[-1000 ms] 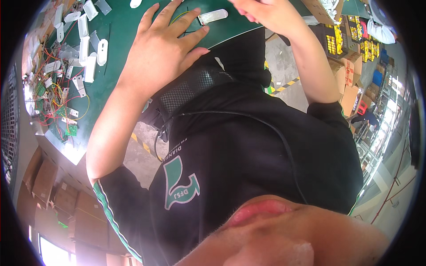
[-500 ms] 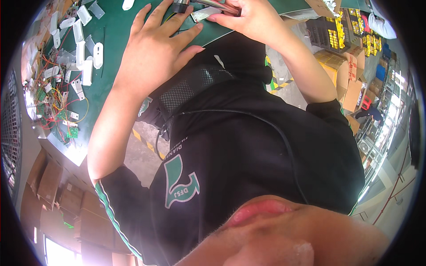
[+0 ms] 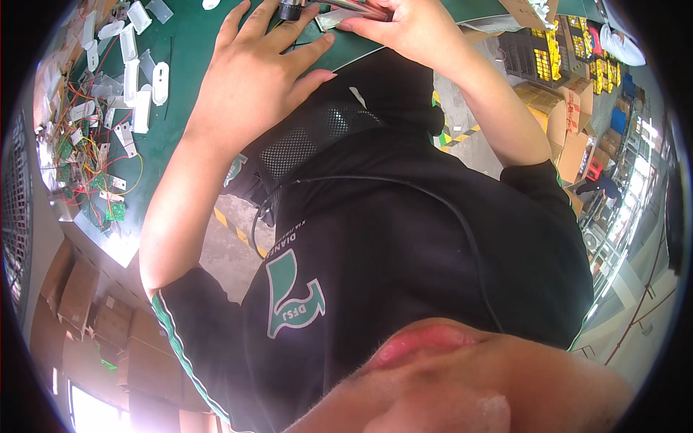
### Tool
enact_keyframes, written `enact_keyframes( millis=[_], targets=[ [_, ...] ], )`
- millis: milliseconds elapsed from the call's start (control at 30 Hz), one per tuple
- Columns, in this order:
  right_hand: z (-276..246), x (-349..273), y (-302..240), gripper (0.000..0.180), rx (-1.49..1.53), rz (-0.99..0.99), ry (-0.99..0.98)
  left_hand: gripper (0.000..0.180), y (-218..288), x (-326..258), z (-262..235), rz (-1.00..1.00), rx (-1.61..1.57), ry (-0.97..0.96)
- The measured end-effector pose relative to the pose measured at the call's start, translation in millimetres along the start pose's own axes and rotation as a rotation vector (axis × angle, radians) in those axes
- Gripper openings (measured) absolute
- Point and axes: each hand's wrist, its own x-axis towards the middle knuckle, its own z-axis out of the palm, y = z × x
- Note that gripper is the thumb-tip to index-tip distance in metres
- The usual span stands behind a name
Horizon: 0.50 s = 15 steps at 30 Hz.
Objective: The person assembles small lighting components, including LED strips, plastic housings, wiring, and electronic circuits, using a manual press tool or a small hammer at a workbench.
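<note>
My left hand (image 3: 253,83) lies palm down at the far edge of the view, fingers spread over the green worktop (image 3: 191,43). A black cylindrical piece (image 3: 291,9) with a pale metal collar is at its fingertips; contact is unclear. Further right, my right hand (image 3: 415,25) is closed, thumb toward the left, around a shiny reddish rod-like tool (image 3: 364,9) cut off by the top edge. Below that tool sits a small whitish piece (image 3: 332,19), close to the right thumb tip. Thin dark and yellow wires show in part beside the left fingers.
White plastic housings (image 3: 131,79) and clear covers are strewn on the left of the worktop. Nearer me, red and yellow wires tangle with green circuit boards (image 3: 115,211). Cardboard boxes (image 3: 570,119) and a black crate (image 3: 527,54) with yellow items stand on the right.
Both hands keep nearly the same pose. The view has shifted very slightly, and the whitish piece sits a little further right in the picture.
</note>
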Motion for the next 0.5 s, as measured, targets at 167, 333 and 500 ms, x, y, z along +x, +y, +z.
enact_keyframes(
  millis=[167,333,500],
  targets=[
    [0.0,2.1,3.2,0.020,-0.020,-0.024,-0.005,0.042,1.0,-0.5,1.5,-0.007,-0.005,0.004],
    [-0.2,3.7,6.1,0.021,-0.014,-0.054,-0.014,0.043,1.0,-0.8,1.3,-0.016,-0.013,0.001],
    [-0.6,2.9,5.4,0.021,-0.010,-0.020,-0.029,0.042,1.3,0.1,0.8,-0.009,-0.009,0.000]
  ],
)
